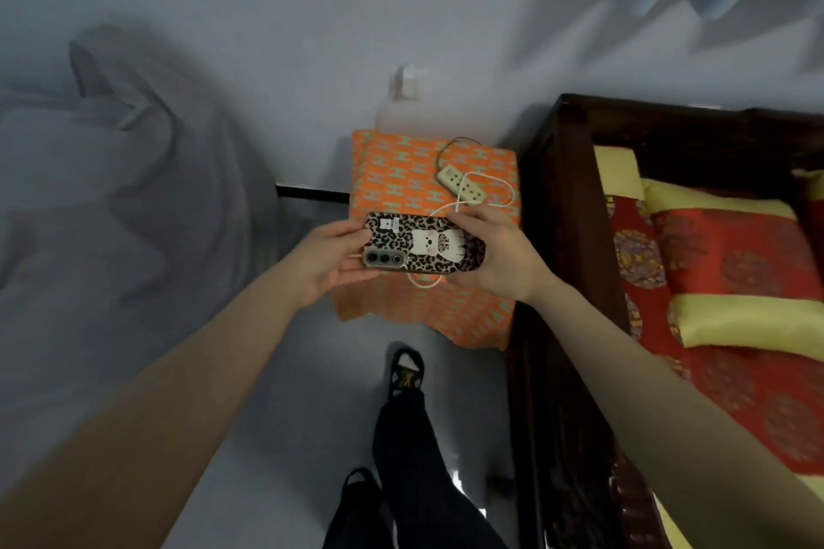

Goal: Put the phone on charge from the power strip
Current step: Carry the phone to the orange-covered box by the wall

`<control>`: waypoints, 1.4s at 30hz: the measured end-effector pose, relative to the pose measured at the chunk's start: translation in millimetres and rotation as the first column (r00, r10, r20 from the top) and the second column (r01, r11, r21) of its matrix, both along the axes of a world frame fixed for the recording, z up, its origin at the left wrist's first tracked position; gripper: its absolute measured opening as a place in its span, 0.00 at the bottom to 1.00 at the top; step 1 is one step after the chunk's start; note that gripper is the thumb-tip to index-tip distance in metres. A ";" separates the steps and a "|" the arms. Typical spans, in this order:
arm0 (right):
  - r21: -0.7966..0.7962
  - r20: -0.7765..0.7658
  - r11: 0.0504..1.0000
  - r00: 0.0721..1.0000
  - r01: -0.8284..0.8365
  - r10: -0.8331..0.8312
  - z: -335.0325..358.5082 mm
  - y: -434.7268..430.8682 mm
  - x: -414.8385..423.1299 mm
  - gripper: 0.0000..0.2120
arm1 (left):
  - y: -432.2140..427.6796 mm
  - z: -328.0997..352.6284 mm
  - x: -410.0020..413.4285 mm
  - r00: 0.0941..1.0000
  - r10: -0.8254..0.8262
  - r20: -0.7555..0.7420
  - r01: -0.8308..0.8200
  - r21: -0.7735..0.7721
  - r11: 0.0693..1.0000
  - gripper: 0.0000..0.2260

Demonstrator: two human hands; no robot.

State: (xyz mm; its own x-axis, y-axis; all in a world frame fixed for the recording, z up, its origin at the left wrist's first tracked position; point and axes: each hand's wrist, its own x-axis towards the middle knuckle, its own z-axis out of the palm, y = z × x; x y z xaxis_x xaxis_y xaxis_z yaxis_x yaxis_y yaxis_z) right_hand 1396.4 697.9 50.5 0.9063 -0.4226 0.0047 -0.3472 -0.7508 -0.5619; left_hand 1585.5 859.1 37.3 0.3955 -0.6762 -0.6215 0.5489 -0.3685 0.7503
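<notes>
From the head view, you are holding the phone [423, 247] crosswise in both hands, its back facing up, above the near part of an orange-covered surface [401, 165]. Your left hand [332, 256] closes on the camera end: the thumb lies along the far edge and the fingers [356, 276] curl under the near edge. Your right hand [492, 254] closes on the opposite end, thumb on the far edge near the corner, palm and fingers wrapped under and around that end. Both sets of fingers are clamped on the phone, so it hangs between them, clear of the cloth.

The case is leopard print with a pale cartoon animal figure in the middle and a row of three camera lenses at the left end. A small white sticker sits near the far left corner; its print is too small to read. The orange cloth carries a repeated teal H-like motif.

A white cable [446, 210] loops on the cloth just beyond and below the phone; whether it is plugged into the phone cannot be told. The cream power strip [461, 185] lies farther back on the surface, well apart from your hands. To your right stands a dark wooden bed [562, 236] with red and yellow cushions.
</notes>
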 end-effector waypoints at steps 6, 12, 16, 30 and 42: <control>-0.024 0.023 0.999 0.999 0.028 -0.028 -9.2 -83.4 52.0 0.39 | -87.5 -11.4 54.3 1.000 -0.005 0.011 0.005 0.005 1.000 0.06; -0.034 -0.010 0.999 1.000 0.028 -0.028 -11.7 -150.0 98.9 0.39 | -152.8 -24.6 100.1 1.000 0.005 0.001 -0.005 -0.003 1.000 0.06; -0.056 -0.042 0.998 0.999 0.029 -0.032 -22.8 -182.7 125.0 0.39 | -185.9 -42.9 125.4 1.000 0.007 -0.023 -0.007 -0.001 1.000 0.05; -0.008 -0.103 0.974 0.969 0.227 -0.226 -78.4 -230.4 162.8 0.38 | -271.9 -118.5 179.5 0.983 -0.142 -0.113 0.142 -0.006 0.990 0.09; 0.235 -0.158 0.889 0.918 0.393 -0.364 -207.6 -216.9 158.7 0.39 | -250.7 -232.2 193.8 0.993 -0.088 -0.080 0.096 0.102 0.990 0.05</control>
